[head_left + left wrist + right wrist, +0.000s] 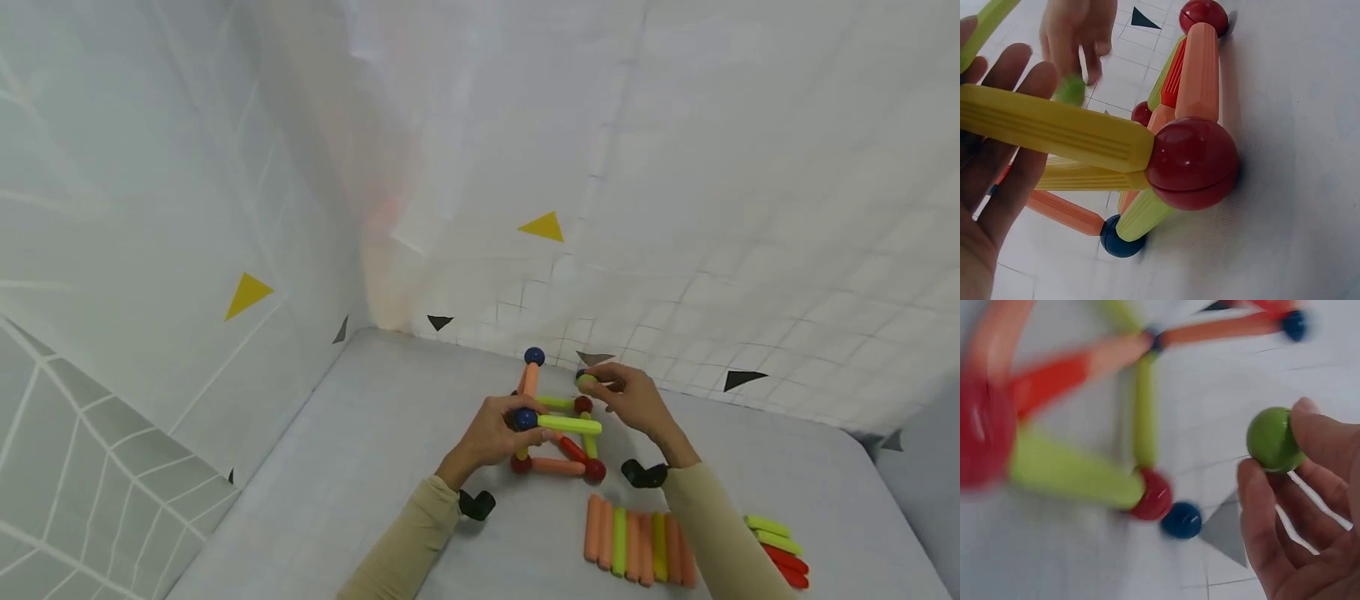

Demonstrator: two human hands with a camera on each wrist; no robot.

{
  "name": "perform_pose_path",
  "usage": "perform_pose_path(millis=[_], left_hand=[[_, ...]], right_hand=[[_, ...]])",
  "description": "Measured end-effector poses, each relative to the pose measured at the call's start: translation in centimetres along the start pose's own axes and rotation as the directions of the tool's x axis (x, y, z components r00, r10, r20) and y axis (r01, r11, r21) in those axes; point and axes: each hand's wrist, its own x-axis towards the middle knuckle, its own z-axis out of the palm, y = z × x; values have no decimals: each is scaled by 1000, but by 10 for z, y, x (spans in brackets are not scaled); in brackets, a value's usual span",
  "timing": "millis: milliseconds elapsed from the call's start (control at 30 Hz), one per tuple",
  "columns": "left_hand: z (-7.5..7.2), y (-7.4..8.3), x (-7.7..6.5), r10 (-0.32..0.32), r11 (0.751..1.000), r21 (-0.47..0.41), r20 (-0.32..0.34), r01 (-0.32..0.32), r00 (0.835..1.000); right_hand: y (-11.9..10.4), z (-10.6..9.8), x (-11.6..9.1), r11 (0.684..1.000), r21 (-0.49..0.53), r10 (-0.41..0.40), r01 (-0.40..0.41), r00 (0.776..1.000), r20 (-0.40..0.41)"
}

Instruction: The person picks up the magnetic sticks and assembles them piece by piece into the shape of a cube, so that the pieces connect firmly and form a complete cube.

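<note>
Frame (573, 450) on tabletop (337, 467) | blue ball (526, 419) apparently gripped by left hand (491, 433), contact part-hidden | green ball (1269, 439) pinched by right hand (628, 397) | step judged: ball-fitting | next: alignment with lime rod's (570, 425) free end probably required

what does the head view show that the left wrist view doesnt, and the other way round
Only the head view shows the row of sticks, the smaller group of lime and red sticks and the yellow triangles.

Only the left wrist view shows the grooves along the yellow stick and the seam round the near red ball.

Both show the left hand, the right hand and the salmon stick beside that ball.
</note>
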Motion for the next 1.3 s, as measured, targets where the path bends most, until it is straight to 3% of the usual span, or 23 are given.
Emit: perform_pose_path(millis=[133, 200, 400, 667, 867, 967, 1033, 1133, 1233, 1300], left_hand=[[0, 2, -1, -30, 999, 34, 0, 30, 1000], [0, 3, -1, -42, 998, 36, 5, 42, 999], [-1, 5, 0, -55, 998, 19, 8, 54, 998], [0, 3, -1, -79, 997, 0, 11, 79, 997], [-1, 6, -2, -102, 995, -20, 6, 102, 995], [-1, 7, -1, -105, 994, -20, 8, 105, 994], [-1, 6, -1, -102, 994, -25, 13, 103, 995], [-1, 5, -1, -97, 994, -39, 19, 98, 995], [-1, 3, -1, -101, 994, -46, 24, 102, 995], [-1, 2, -2, -105, 993, -52, 26, 107, 994]], right_hand=[[0, -6, -44, 963, 240, 126, -121, 992, -6], [0, -4, -63, 939, 310, 157, -150, 988, 1], [-11, 4, -93, 886, 446, 162, -124, 986, -48], [-31, 9, -103, 916, 400, 101, -34, 984, -149], [-31, 10, -104, 922, 387, 75, -5, 983, -165], [-27, 9, -105, 914, 405, 103, -35, 984, -148], [-23, 10, -105, 906, 409, 175, -109, 976, -128], [-20, 13, -108, 910, 292, 325, -293, 943, -69], [-21, 21, -112, 906, 1, 423, -423, 906, 28], [-25, 29, -113, 878, -194, 459, -437, 885, 85]])
